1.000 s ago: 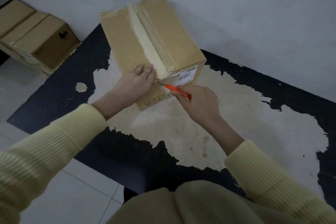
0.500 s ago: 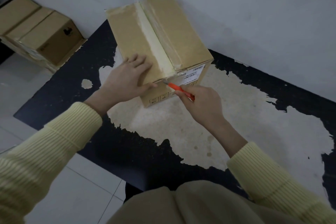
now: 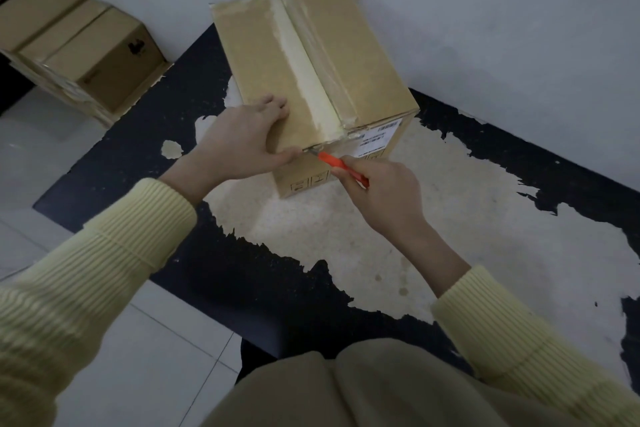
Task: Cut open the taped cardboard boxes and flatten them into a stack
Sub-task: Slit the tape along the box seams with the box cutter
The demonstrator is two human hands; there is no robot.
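On the floor by the wall [image 3: 485,28], the box [image 3: 263,55] stands taped along its top. Right hand [image 3: 384,194] grips the orange knife [image 3: 341,168], its tip at the near end of the tape [image 3: 304,69]. Left hand [image 3: 239,146], flat on the lid 1 s ago, now presses the near-left edge, fingers straight, thumb just beside the tip. Cutting looks barely begun; more boxes [image 3: 86,42] wait far left.

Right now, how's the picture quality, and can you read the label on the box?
Head view: dim, flat, bluish light, no harsh glare; the wide-angle lens stretches the sleeves at the corners; the label on the box is too soft to read; the orange knife in the right hand looks fairly sharp.
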